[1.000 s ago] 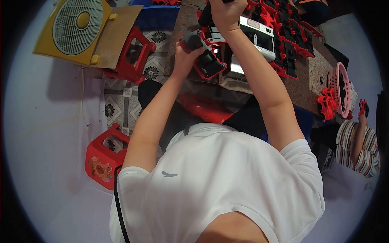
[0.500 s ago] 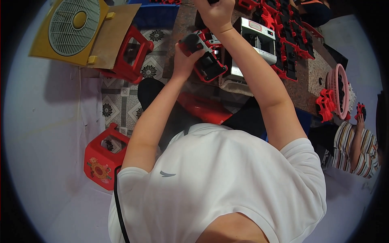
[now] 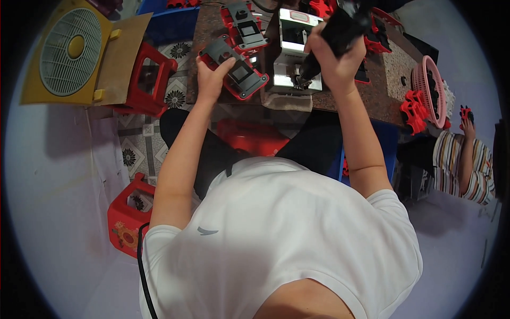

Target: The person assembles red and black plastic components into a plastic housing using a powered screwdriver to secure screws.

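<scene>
My left hand (image 3: 210, 81) grips the near left end of a black-and-red plastic housing (image 3: 243, 75), thumb on its top face. That housing lies tilted near the table's front edge. Just beyond it is a second similar housing (image 3: 246, 25). My right hand (image 3: 341, 63) is wrapped round a black power screwdriver (image 3: 344, 31). Its tip points down at the front of a silver-and-black box (image 3: 287, 66), which looks like a screw feeder. The exact contact at the tip is too small to make out.
Several red and black parts (image 3: 378, 42) lie behind the screwdriver. On the right, a pink basket (image 3: 419, 85) holds black pieces beside red parts (image 3: 413, 111). A yellow fan (image 3: 32, 80) and red stools (image 3: 119, 212) stand left. A person in a striped shirt (image 3: 451, 159) sits far right.
My right hand has come down from the far side to the front of the silver box, bringing the screwdriver. My left hand still holds the housing, now tilted flatter. The whole view has shifted.
</scene>
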`<state>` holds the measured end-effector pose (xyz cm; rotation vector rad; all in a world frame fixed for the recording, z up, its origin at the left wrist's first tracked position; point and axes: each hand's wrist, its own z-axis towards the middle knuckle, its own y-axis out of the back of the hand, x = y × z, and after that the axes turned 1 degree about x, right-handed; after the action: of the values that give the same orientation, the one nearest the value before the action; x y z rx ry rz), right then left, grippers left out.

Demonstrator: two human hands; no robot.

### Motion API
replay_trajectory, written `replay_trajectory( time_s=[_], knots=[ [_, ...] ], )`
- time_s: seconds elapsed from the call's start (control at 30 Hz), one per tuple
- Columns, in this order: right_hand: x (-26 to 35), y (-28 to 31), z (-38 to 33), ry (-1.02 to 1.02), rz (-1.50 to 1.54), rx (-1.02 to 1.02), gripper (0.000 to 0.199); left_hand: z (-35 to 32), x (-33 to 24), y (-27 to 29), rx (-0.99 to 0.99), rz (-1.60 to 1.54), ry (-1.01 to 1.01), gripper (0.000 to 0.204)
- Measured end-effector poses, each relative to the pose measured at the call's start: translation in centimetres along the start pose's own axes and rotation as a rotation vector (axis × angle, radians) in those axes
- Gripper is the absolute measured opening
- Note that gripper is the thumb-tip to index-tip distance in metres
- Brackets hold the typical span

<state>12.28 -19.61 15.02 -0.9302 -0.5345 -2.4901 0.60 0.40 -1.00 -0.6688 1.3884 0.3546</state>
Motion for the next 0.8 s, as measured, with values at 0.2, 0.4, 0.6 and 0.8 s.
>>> replay_trajectory(
  time_s=[0.2,0.4,0.6,0.8],
  knots=[
    [0.0,1.1,-3.2,0.021,0.117,-0.064,0.028,-0.1,-0.4,-0.9,0.009,0.008,0.039,0.06],
    [-0.7,0.9,-0.3,-0.231,0.155,-0.107,0.015,0.2,0.5,0.2,0.012,0.042,0.047,0.062],
    [0.1,-5.0,4.8,-0.111,0.689,-0.147,0.029,-0.2,-0.1,-0.7,0.013,-0.021,0.002,0.061],
    [-0.6,-13.2,6.4,0.02,0.381,-0.21,0.026,-1.1,-2.7,-1.7,-0.122,0.073,0.063,0.061]
  ],
)
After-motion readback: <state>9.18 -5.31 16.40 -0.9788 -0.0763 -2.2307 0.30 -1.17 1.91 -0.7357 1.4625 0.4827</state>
